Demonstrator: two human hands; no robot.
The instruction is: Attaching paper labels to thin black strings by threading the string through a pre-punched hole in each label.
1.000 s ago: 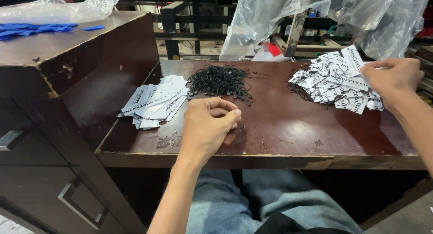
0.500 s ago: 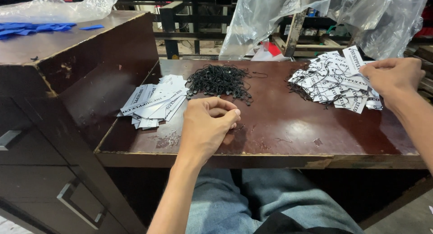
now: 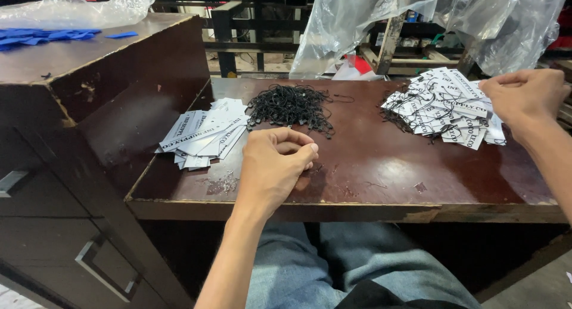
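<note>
My left hand (image 3: 275,166) rests on the dark wooden table (image 3: 381,178) near its front edge, fingers curled in; whether it pinches anything I cannot tell. Just beyond it lies a heap of thin black string loops (image 3: 290,106). To its left is a loose stack of white printed tags (image 3: 202,133). My right hand (image 3: 527,94) hovers at the right, fingers closed, touching the edge of a pile of white tags with black strings on them (image 3: 444,109).
A taller dark cabinet (image 3: 89,106) with drawer handles stands at the left, with blue pieces (image 3: 42,36) and clear plastic sheet on top. Clear plastic bags (image 3: 417,17) hang behind the table. My jeans-clad legs (image 3: 333,267) are under the table.
</note>
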